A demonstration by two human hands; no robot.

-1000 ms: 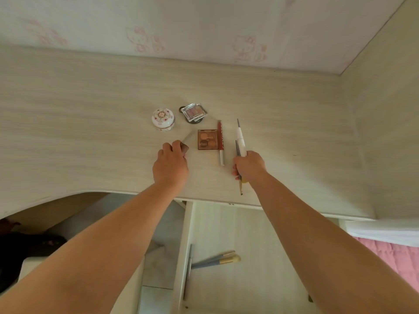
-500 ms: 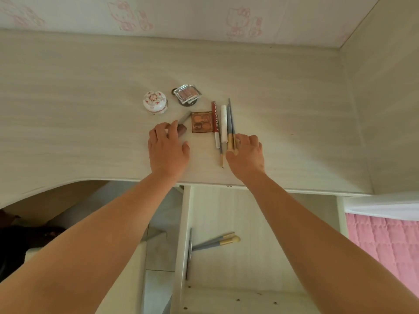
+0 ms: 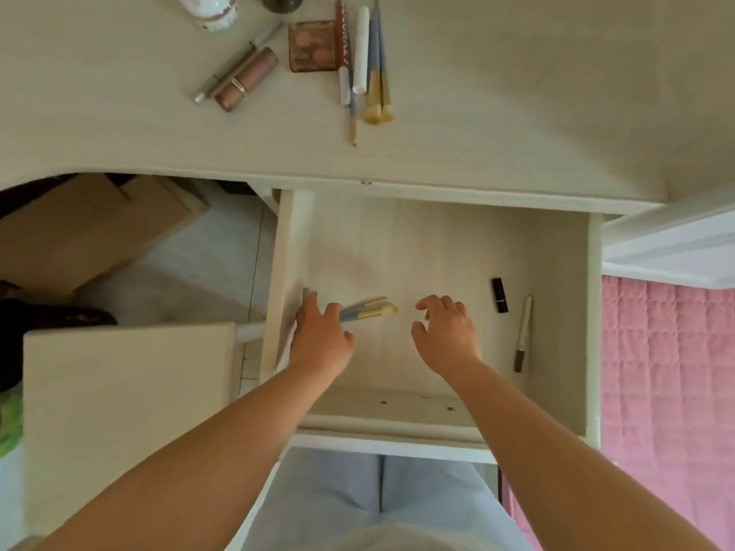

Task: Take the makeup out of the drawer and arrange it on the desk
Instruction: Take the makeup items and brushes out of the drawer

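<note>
The open drawer (image 3: 284, 272) sits below the desk (image 3: 517, 113). My left hand (image 3: 318, 340) lies at the drawer's left side, fingers spread over the handles of two blue-and-cream brushes (image 3: 374, 308); no closed grip shows. My right hand (image 3: 445, 332) hovers open over the drawer's middle, holding nothing. To its right lie a black lipstick (image 3: 499, 295) and a cream pencil with a brown cap (image 3: 523, 332). On the desk are a brown palette (image 3: 312, 45), a red tube (image 3: 343, 41), a white tube (image 3: 361, 49), two more brushes (image 3: 378, 73), a rose-gold tube (image 3: 246, 79) and a white jar (image 3: 210, 9).
A pink quilted bed (image 3: 668, 391) borders the drawer on the right. A pale wooden surface (image 3: 119, 411) stands to the left, with a cardboard box (image 3: 79, 232) under the desk. My legs in light trousers are below the drawer front.
Both hands have left the desk and dropped into the drawer. The view has tilted down. The brushes and tubes they were touching now lie free on the desk.
</note>
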